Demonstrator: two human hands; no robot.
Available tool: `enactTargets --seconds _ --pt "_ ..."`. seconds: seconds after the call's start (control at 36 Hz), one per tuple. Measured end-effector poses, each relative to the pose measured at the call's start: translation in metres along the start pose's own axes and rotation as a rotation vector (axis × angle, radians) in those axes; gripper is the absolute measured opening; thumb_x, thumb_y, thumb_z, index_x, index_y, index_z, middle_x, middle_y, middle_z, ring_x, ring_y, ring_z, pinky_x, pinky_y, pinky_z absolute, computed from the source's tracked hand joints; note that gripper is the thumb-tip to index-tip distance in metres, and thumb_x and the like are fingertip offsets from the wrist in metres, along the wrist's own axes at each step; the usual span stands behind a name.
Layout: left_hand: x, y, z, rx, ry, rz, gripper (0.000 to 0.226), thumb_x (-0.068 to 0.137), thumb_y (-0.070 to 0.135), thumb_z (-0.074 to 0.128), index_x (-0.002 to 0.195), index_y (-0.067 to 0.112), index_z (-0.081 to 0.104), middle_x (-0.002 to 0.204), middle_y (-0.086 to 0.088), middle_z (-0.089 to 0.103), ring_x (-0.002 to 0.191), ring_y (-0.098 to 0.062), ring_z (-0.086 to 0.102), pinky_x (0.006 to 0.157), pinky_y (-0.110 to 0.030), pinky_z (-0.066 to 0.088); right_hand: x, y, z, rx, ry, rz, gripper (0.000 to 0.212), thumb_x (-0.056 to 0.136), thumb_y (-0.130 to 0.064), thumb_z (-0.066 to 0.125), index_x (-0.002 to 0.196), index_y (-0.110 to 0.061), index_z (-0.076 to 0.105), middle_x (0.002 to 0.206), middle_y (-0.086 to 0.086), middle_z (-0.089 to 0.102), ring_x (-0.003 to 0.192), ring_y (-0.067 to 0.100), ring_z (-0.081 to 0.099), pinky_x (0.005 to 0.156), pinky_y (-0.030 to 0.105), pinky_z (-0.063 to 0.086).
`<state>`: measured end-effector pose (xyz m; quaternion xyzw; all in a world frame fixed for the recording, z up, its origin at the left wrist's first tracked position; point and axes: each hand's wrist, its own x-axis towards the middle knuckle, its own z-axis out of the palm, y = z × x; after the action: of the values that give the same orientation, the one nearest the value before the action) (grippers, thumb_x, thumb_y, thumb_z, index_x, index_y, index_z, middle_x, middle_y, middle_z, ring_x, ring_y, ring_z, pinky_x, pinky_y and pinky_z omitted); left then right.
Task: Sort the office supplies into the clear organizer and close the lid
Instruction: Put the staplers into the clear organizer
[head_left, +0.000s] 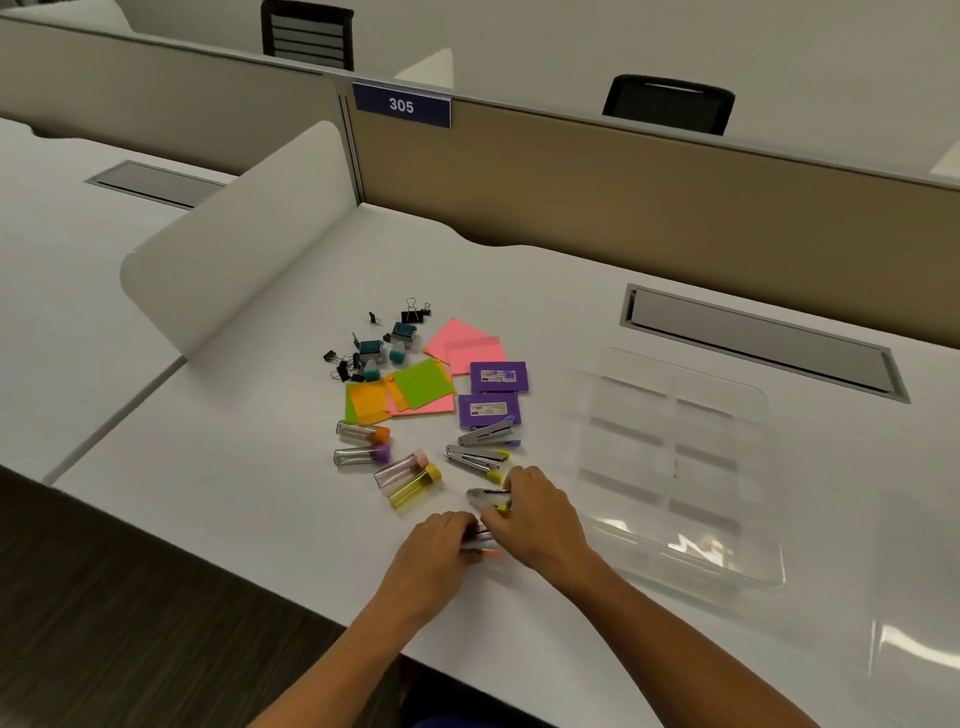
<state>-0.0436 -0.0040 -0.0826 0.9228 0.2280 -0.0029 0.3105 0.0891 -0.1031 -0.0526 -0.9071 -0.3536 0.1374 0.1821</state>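
The clear organizer (675, 457) lies open on the white desk at the right, its compartments showing nothing inside. Left of it sit two metal staplers (480, 448), two purple staple boxes (493, 392), coloured sticky notes (415, 389), several capped clear tubes (387, 462), black binder clips (345, 366) and teal items (387, 345). My right hand (535, 514) is closed on a stapler with a yellow end (488, 499). My left hand (441, 540) grips another stapler with an orange end (483, 545), mostly hidden under the fingers.
A curved white side divider (244, 249) rises at the left of the desk, a tan partition (623, 197) at the back. A grey cable hatch (758, 343) lies behind the organizer. The desk's front edge (363, 629) runs just under my forearms.
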Motion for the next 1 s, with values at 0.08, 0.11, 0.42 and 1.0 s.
enactTargets --seconds 0.08,0.11,0.42,1.0 --pt "-0.001 0.006 -0.003 -0.049 -0.013 -0.051 0.029 0.095 0.036 0.057 0.122 0.025 0.056 0.118 0.005 0.062 0.101 -0.011 0.057 0.09 -0.018 0.043 -0.008 0.004 -0.002 0.094 0.054 0.028 0.031 0.082 -0.058 0.053 0.09 -0.029 0.043 0.085 -0.009 0.05 0.069 0.012 0.05 0.059 0.024 0.04" --pt "0.0 0.008 -0.003 -0.055 -0.02 -0.06 0.029 0.094 0.036 0.058 0.122 0.025 0.056 0.117 0.005 0.063 0.1 -0.011 0.057 0.09 -0.019 0.044 -0.011 0.006 -0.004 0.134 0.071 0.043 0.03 0.081 -0.057 0.054 0.09 -0.03 0.044 0.083 -0.01 0.051 0.068 0.012 0.051 0.058 0.023 0.042" --pt "0.012 0.036 -0.013 -0.095 -0.003 -0.002 0.037 0.094 0.039 0.058 0.127 0.025 0.054 0.114 0.007 0.063 0.098 -0.01 0.058 0.09 -0.023 0.049 -0.036 0.026 -0.056 0.654 0.261 0.134 0.019 0.086 -0.034 0.07 0.093 -0.031 0.053 0.082 -0.013 0.064 0.075 0.012 0.065 0.063 0.026 0.06" --pt "0.087 0.14 -0.002 0.052 -0.146 0.338 0.032 0.091 0.028 0.066 0.121 0.019 0.06 0.113 -0.001 0.059 0.1 -0.017 0.053 0.084 -0.022 0.038 -0.061 0.098 -0.107 1.092 0.559 0.397 0.036 0.096 -0.029 0.062 0.128 -0.032 0.047 0.109 0.006 0.064 0.09 0.019 0.071 0.069 0.026 0.06"
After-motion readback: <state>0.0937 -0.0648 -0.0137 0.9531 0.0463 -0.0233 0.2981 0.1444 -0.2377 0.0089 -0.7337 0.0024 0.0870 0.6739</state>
